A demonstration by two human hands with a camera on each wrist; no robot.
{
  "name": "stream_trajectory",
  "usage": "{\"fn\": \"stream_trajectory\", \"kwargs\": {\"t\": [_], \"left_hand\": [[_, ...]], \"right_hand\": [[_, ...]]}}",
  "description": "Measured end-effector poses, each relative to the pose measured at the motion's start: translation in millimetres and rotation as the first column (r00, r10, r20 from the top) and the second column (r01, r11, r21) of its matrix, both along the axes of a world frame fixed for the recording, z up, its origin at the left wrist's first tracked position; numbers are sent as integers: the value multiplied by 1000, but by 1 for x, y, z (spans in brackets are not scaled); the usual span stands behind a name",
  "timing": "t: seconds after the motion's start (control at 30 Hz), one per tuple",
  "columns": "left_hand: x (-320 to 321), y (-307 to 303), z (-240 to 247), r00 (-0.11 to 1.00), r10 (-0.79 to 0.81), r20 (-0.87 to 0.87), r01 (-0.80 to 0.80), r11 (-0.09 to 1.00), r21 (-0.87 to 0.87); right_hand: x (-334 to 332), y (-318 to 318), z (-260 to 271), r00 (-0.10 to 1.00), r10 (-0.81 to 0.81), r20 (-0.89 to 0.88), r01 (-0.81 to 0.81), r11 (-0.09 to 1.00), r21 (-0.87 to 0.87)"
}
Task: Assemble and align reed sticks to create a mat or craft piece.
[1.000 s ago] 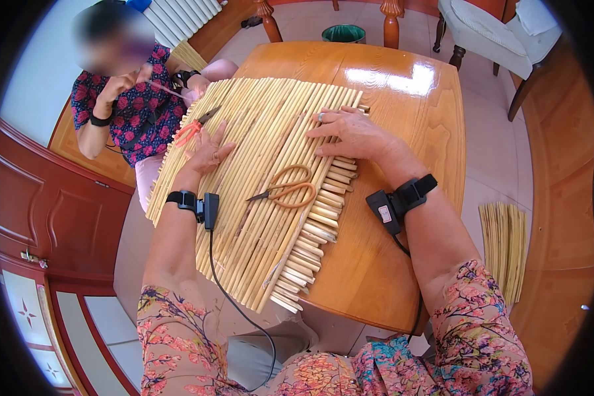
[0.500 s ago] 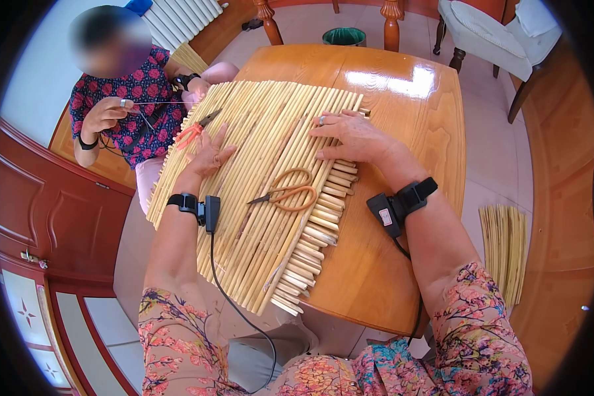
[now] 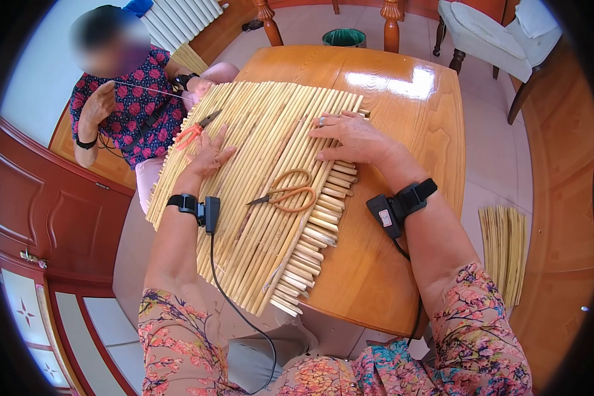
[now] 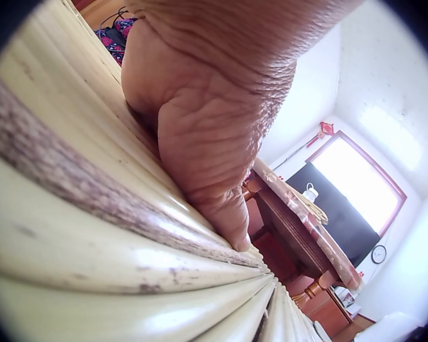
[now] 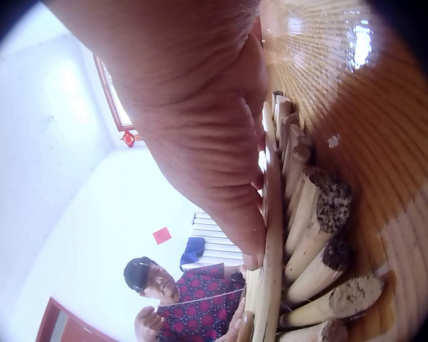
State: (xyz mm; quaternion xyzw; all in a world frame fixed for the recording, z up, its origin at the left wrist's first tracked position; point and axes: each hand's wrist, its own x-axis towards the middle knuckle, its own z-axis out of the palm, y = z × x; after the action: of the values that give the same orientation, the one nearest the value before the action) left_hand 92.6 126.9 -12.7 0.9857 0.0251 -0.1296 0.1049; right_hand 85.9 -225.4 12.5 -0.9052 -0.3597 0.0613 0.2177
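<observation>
A mat of pale stalks (image 3: 270, 125) lies across the table, with a second layer of cut stalk ends (image 5: 321, 214) jutting out crosswise beneath its right edge. My left hand (image 3: 208, 157) rests on the mat's left part with fingers spread; its thumb (image 4: 232, 224) touches the stalks. On the right edge lies my right hand (image 3: 353, 137), fingers extended over the outermost stalks. Brown-handled scissors (image 3: 292, 197) lie on the mat between the hands. Pliers with orange handles (image 3: 190, 134) lie just beyond my left fingertips.
Across the mat's far left corner sits another person (image 3: 129, 112), drawing a thin thread (image 3: 148, 88) taut. The wooden table (image 3: 383, 264) shows to the right. A bundle of stalks (image 3: 503, 251) lies on the floor. Cables run from both wrist cameras.
The other person's raised hand dropped away from the face, then rose a little, with the thread stretched out. Both my hands stay in place on the mat.
</observation>
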Motion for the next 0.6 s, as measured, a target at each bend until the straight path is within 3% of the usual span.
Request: {"fn": "stream_trajectory", "kwargs": {"t": [0.07,0.13,0.6], "left_hand": [[1,3,-4,1000,0,2,0,1000,-3],[3,9,-10,999,-15,39,18,998,-55],[-2,-2,3,1000,2,-6,-3,1000,-7]], "right_hand": [[1,0,-3,1000,-7,-6,7,1000,-3],[3,-1,-12,995,14,100,-24,995,96],[5,-2,-13,999,16,39,-19,997,79]]}}
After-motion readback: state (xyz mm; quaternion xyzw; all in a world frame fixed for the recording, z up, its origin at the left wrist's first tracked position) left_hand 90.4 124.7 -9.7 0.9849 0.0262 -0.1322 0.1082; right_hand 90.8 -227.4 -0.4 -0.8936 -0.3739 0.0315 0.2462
